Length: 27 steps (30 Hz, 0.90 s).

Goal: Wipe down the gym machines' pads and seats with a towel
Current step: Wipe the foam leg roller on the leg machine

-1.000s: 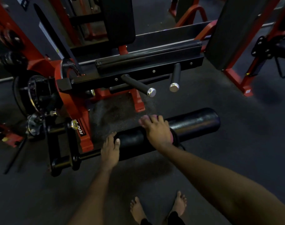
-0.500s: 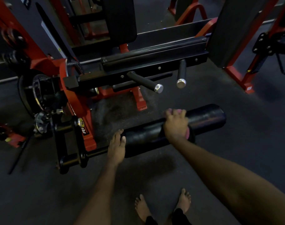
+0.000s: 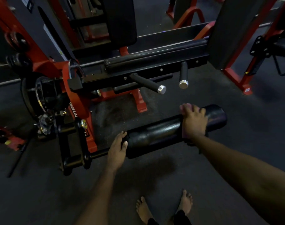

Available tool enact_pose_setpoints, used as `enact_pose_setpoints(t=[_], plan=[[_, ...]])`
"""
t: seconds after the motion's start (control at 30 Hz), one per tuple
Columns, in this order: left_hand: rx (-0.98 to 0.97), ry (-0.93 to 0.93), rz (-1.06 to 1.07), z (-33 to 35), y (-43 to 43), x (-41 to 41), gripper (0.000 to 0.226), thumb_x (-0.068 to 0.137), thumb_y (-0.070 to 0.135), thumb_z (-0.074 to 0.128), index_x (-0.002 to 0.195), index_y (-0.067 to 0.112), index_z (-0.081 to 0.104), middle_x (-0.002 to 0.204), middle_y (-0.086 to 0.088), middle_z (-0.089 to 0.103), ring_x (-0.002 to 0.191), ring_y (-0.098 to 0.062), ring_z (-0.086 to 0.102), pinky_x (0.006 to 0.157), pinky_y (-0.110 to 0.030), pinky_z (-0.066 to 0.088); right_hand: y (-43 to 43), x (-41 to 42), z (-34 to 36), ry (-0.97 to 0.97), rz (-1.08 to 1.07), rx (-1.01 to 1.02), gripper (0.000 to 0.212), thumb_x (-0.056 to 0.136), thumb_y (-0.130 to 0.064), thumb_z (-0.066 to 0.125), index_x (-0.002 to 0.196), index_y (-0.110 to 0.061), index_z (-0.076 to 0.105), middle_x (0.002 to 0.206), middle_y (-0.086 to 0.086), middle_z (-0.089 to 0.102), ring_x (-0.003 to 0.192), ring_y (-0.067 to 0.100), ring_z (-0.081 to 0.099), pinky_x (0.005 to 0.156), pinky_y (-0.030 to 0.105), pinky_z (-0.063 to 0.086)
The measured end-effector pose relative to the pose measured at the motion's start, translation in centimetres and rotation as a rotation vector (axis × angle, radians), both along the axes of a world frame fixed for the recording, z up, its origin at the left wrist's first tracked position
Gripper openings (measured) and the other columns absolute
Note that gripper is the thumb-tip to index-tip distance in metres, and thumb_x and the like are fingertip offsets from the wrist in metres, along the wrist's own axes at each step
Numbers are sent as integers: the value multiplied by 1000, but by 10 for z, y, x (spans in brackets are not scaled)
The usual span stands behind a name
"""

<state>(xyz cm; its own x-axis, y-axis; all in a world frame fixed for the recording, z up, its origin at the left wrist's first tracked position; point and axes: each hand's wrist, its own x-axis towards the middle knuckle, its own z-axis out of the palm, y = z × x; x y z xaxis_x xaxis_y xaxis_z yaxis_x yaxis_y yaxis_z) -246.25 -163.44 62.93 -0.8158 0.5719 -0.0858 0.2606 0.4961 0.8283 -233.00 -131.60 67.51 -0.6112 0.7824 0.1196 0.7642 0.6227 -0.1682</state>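
roller pad (image 3: 154,133), where's it at in this shot? looks low to me. /a

yep, low down, just above the dark floor (image 3: 252,127). it's a long black cylinder lying roughly level, sticking out to the right from a black arm on the red and black machine (image 3: 80,109). shiny along its top. /b

and the towel? /a

pink towel (image 3: 185,106), draped over the pad near its right end. you only see bits of it poking out past the fingertips and down by the wrist. the right hand (image 3: 194,122) sits on top of it, fingers curled over the far side of the pad, gripping the towel against it. /b

left hand doing anything? /a

left hand (image 3: 117,148) is at the pad's other end, where it meets the arm. fingers are laid fairly straight over that end with the thumb on the near face. it's loose, not clenched round anything, just resting on it. /b

what else is around? /a

two black grip bars (image 3: 146,83) with chrome caps stick out of the frame above the pad, well apart from both hands. a tall black back pad (image 3: 120,21) stands upright behind them. a weight plate (image 3: 29,95) hangs on the machine's left side. bare feet (image 3: 143,208) are on the floor at the bottom, on the near side of the pad. too dim to tell if the pad is wet. /b
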Motion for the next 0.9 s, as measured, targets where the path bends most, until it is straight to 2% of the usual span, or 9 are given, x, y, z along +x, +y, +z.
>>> enact_pose_setpoints(t=[0.1,0.27,0.4,0.47,0.53,0.63,0.73,0.8,0.9], plan=[[3,44,-17,-5,-5,4,42,103,28,50,145,24,48,157,7,39,146,-12,34,119,-35,28,-7,-10,2,-39,-131,9,41,90,-20,56,130,-29,53,129,13,53,113,41,44,85,50,44],[55,43,-22,-5,-12,12,47,100,10,57,142,29,50,156,15,37,145,1,31,117,-27,27,-107,-36,0,-1,90,2,48,83,-22,64,130,-25,55,126,7,58,107,35,45,80,42,44],[97,-128,43,-8,-16,-8,54,102,16,53,151,30,35,151,9,45,140,-10,43,119,-43,33,-157,-57,13,143,315,-149,39,95,-36,57,133,-28,49,138,2,55,107,30,50,81,42,49],[11,-171,5,-11,-13,-17,60,104,19,52,157,27,26,157,7,38,144,-9,34,125,-45,18,-174,-53,5,125,455,-163,42,99,-45,49,138,-30,48,154,3,43,122,32,48,91,45,49],[-165,-134,-65,-10,-13,-21,56,107,23,46,158,30,24,162,7,32,142,1,23,125,-39,-2,-189,-34,-9,114,526,-155,54,102,-51,42,153,-34,37,168,2,22,146,34,32,111,50,36],[-218,-150,-101,-3,-12,-20,53,108,30,42,158,36,24,162,11,30,135,8,19,123,-35,-8,-199,-9,-25,101,549,-114,65,104,-53,39,162,-39,13,172,-1,1,156,33,11,119,58,19],[-229,-121,-104,-2,-15,-18,54,107,33,42,158,34,23,162,12,29,143,2,23,123,-37,-8,-191,-44,-15,20,514,-86,55,105,-54,33,158,-38,29,169,5,20,151,37,22,117,62,22],[-232,-103,-118,-2,-16,-18,55,107,34,43,158,31,22,163,12,27,147,-3,23,122,-37,-9,-182,-88,-4,-94,465,-119,48,104,-51,31,145,-30,48,157,9,39,141,38,35,111,60,32],[-229,-113,-117,-3,-18,-18,55,107,32,44,158,31,23,162,11,29,146,-3,24,122,-36,-8,-177,-124,6,-267,401,-154,51,103,-50,32,134,-19,58,142,11,52,128,37,42,101,56,36]])
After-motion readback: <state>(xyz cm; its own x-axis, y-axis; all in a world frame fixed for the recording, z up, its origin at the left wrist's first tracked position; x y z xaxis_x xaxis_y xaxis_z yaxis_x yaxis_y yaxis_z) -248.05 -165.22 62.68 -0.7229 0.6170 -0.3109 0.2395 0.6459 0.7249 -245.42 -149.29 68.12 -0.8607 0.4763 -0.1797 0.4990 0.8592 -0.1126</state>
